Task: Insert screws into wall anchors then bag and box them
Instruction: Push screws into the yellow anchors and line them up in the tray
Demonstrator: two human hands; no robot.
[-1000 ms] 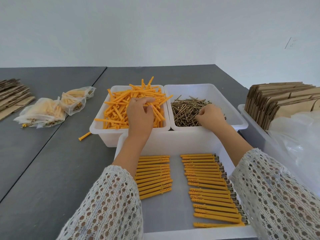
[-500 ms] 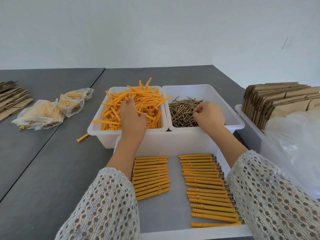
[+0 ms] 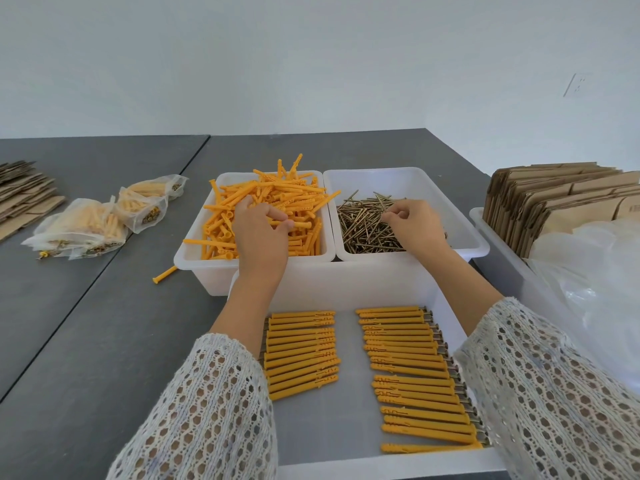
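- I see the grey table (image 3: 104,341) carrying everything, with a seam running from far centre toward the near left.
- Nearest me sits the tray (image 3: 346,424), holding two rows of filled anchors (image 3: 408,368), screw heads showing at the outer ends of the rows.
- On the right, a bin (image 3: 485,230) holds upright flat boxes (image 3: 561,199) with clear bags (image 3: 588,278) heaped just in front of them.
- Beyond the tray, the left tub (image 3: 194,265) is heaped with loose orange anchors (image 3: 291,199); the right tub (image 3: 408,178), touching it, holds the screws (image 3: 363,223).
- At the far left lie filled bags (image 3: 90,226) beside more flat cardboard (image 3: 24,199).
- My left hand (image 3: 259,237) rests in the anchor heap, fingers curled and pinching one anchor (image 3: 294,224) lying sideways at the fingertips.
- My right hand (image 3: 415,226) is over the screws, thumb and forefinger pinched together at the pile; I cannot tell whether a screw is between them.
- A stray anchor (image 3: 165,274) lies on the table just left of the left tub.
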